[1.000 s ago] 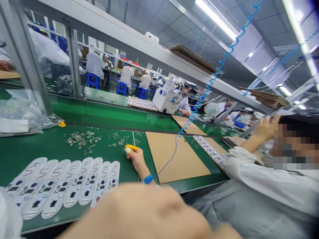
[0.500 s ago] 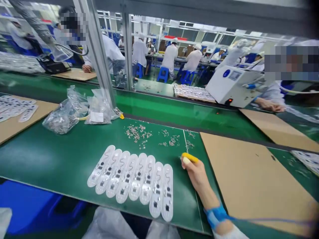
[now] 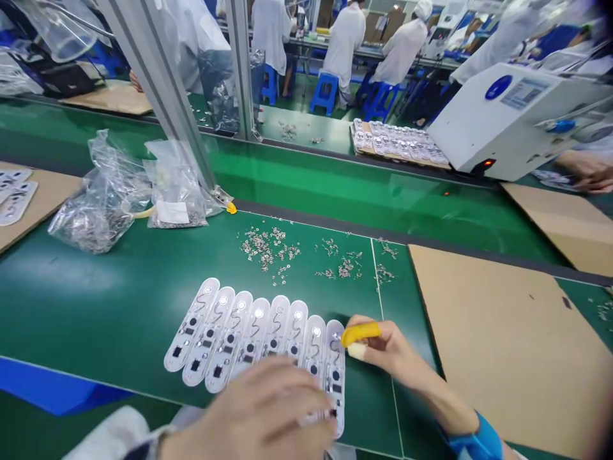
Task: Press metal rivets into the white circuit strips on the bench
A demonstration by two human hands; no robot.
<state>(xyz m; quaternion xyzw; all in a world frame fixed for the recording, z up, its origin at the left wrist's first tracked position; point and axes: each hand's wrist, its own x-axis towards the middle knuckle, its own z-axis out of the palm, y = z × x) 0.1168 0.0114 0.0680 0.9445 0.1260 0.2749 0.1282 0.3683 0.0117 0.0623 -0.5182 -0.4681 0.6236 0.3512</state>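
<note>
Several long white plastic shells [image 3: 242, 310] with rounded ends, dark electronic parts and thin curved wires lie side by side in a slanted row on the green table. My left hand [image 3: 258, 409], blurred by motion, reaches over their near ends with fingers stretched out and hides part of the row. At the far end of the rightmost shell [image 3: 336, 364], my right hand [image 3: 383, 348] has its thumb and index finger pinched together. A yellow finger cover [image 3: 361, 332] is on its index finger and a pale one on the thumb; anything between the tips is too small to make out.
Small metal parts [image 3: 268, 246] are scattered beyond the row, with more piles [image 3: 347, 265] to their right. Clear bags [image 3: 103, 204] of parts stand at left by a metal post [image 3: 165, 96]. Cardboard [image 3: 507, 345] lies at right. Past a green divider, co-workers and a white machine [image 3: 517, 121] appear.
My right hand has moved from the table beside the row to the rightmost shell's far end. My left hand has come into view over the near ends. The view has tilted down.
</note>
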